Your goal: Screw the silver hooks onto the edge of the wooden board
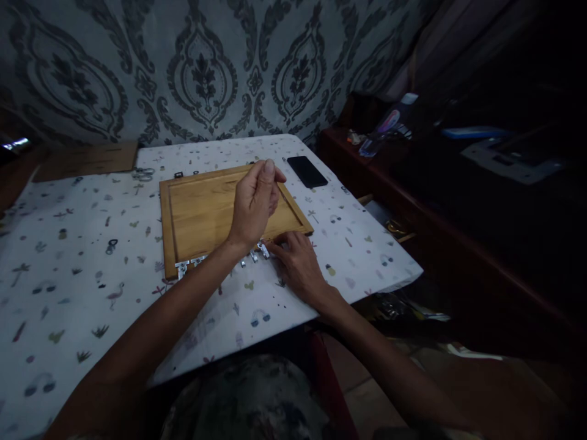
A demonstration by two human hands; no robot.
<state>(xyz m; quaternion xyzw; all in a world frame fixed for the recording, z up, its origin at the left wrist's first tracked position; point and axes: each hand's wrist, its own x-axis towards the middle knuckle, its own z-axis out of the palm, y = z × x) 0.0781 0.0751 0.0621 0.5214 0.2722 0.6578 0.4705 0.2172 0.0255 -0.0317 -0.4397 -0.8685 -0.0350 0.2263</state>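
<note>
A wooden panel point(206, 211) with a raised frame lies flat on the patterned tablecloth point(137, 330). Shiny metal fittings point(182, 267) sit in a row along its near edge; their exact kind is unclear. Above the panel's right half I hold up my left hand point(257, 201), fingers curled and thumb on top; whatever is inside them is hidden. At the near edge, the fingertips of my right hand point(298, 263) are closed against the rightmost metal fitting point(263, 249). My left forearm covers part of the fitting row.
Beyond the panel's right corner lies a black phone point(307, 171). Scissors point(143, 174) rest beside a cardboard sheet point(92, 160) at the back left. To the right, a dark red cabinet point(435, 208) bears a bottle point(389, 119); its drawer point(387, 217) stands partly out.
</note>
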